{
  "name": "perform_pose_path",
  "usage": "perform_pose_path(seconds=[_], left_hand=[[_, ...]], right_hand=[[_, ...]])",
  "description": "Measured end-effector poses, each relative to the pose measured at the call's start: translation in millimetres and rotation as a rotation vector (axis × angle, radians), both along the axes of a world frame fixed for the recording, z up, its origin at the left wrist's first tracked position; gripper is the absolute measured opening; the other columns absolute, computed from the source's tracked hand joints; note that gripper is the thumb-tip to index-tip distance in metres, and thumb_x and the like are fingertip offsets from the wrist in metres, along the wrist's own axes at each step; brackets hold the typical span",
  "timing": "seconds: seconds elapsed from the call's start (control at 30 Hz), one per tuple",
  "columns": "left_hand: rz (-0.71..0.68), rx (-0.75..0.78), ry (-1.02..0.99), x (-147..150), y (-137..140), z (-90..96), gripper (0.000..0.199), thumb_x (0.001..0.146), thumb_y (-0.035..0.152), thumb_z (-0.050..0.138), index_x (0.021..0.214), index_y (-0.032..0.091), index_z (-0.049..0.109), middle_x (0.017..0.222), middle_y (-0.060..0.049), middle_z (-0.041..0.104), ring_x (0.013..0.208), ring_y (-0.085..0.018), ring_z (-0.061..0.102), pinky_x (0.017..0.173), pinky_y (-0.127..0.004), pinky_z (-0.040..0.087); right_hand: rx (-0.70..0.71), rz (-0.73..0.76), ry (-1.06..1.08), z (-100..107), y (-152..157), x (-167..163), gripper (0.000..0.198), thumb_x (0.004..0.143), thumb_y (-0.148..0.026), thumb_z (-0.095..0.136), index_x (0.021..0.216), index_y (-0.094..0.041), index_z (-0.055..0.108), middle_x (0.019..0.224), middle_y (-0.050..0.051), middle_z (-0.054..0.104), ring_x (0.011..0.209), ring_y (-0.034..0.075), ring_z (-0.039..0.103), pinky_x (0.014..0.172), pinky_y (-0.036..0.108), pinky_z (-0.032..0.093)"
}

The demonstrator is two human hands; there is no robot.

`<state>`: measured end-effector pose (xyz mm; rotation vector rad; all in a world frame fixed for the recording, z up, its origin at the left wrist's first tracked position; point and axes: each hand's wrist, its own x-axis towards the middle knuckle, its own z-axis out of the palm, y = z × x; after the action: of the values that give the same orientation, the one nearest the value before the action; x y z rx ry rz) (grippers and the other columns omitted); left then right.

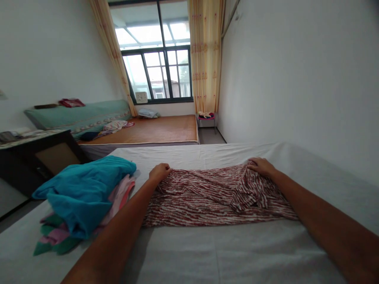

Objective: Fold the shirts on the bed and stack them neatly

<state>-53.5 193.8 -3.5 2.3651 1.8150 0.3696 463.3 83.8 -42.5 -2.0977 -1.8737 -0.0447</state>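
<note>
A red-and-white striped garment lies spread across the white sheet in front of me, its right part folded over and bunched. My left hand is closed on the garment's far left corner, fingers pinching the cloth. At the far right corner, my right hand grips the fabric, its fingers curled over the edge. Both forearms reach in from the near side, and the right one covers a bit of the garment's right end.
Left of the garment sits a pile of clothes with a blue garment on top and a pink one beneath. Beyond are a dark cabinet, a bed with a brown mat, and a stool. A white wall runs along the right.
</note>
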Motion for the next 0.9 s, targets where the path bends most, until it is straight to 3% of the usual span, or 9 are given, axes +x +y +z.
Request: perform_pose_path(seconds=[0.07,0.13,0.27,0.43,0.53,0.63,0.7,0.8,0.9], left_hand=[[0.033,0.039,0.004,-7,5,3.2,0.028,0.084,0.045,0.050,0.084,0.023,0.067,0.091,-0.006,0.072,0.086,-0.021,0.065,0.072,-0.027,0.045],[0.088,0.088,0.004,-17,11,7.8,0.030,0.088,0.042,0.043,0.089,0.022,0.065,0.096,-0.007,0.071,0.090,-0.022,0.064,0.075,-0.028,0.045],[0.187,0.132,0.002,-28,17,6.7,0.034,0.091,0.042,0.037,0.095,0.021,0.064,0.098,-0.010,0.070,0.091,-0.025,0.064,0.075,-0.030,0.046],[0.142,0.146,-0.012,-19,11,-2.2,0.033,0.089,0.036,0.045,0.113,0.023,0.062,0.105,-0.008,0.068,0.098,-0.023,0.062,0.082,-0.031,0.046],[-0.026,0.178,-0.022,-8,-3,10.1,0.032,0.089,0.035,0.045,0.111,0.022,0.065,0.110,-0.008,0.066,0.102,-0.022,0.060,0.089,-0.031,0.044],[-0.341,0.160,-0.060,16,-30,27.7,0.029,0.090,0.033,0.046,0.099,0.020,0.070,0.101,-0.007,0.069,0.097,-0.021,0.061,0.091,-0.031,0.044],[-0.514,0.153,-0.109,42,-56,33.8,0.027,0.089,0.032,0.049,0.100,0.021,0.071,0.102,-0.006,0.069,0.098,-0.021,0.060,0.092,-0.031,0.044],[-0.753,0.147,-0.118,90,-97,29.5,0.024,0.089,0.028,0.050,0.101,0.023,0.071,0.108,-0.005,0.068,0.105,-0.020,0.057,0.098,-0.033,0.040],[-0.904,0.129,-0.047,131,-127,15.3,0.023,0.088,0.026,0.052,0.099,0.027,0.072,0.132,-0.004,0.056,0.123,-0.025,0.047,0.105,-0.040,0.035]], right_hand=[[-0.011,0.077,0.000,2,6,6,0.028,0.079,-0.035,0.054,0.094,-0.024,0.074,0.103,0.005,0.073,0.099,0.024,0.064,0.089,0.033,0.046],[0.044,0.014,0.006,8,12,13,0.025,0.078,-0.032,0.053,0.089,-0.025,0.075,0.098,0.004,0.074,0.096,0.024,0.064,0.087,0.033,0.046],[0.166,-0.205,0.022,20,23,17,0.030,0.080,-0.029,0.050,0.098,-0.020,0.073,0.100,0.009,0.073,0.095,0.028,0.064,0.085,0.039,0.047],[0.171,-0.115,0.022,24,27,-11,0.038,0.076,-0.022,0.053,0.111,-0.016,0.067,0.115,0.013,0.067,0.109,0.028,0.058,0.095,0.040,0.042],[0.095,0.042,0.056,35,14,-37,0.030,0.080,-0.028,0.053,0.104,-0.019,0.069,0.106,0.008,0.070,0.098,0.023,0.062,0.088,0.032,0.045],[-0.195,0.366,0.196,48,-15,-63,0.030,0.083,-0.044,0.054,0.091,-0.021,0.071,0.086,0.003,0.072,0.079,0.019,0.064,0.073,0.027,0.048],[-0.366,0.508,0.267,54,-40,-75,0.033,0.076,-0.049,0.061,0.091,-0.021,0.071,0.085,0.003,0.071,0.078,0.020,0.064,0.071,0.028,0.049],[-0.383,0.534,0.260,56,-71,-81,0.046,0.060,-0.037,0.074,0.103,-0.021,0.069,0.101,0.005,0.070,0.092,0.024,0.063,0.082,0.031,0.049],[-0.304,0.561,0.252,51,-87,-79,0.054,0.060,-0.018,0.063,0.113,-0.021,0.067,0.114,0.005,0.067,0.107,0.025,0.059,0.096,0.033,0.043]])
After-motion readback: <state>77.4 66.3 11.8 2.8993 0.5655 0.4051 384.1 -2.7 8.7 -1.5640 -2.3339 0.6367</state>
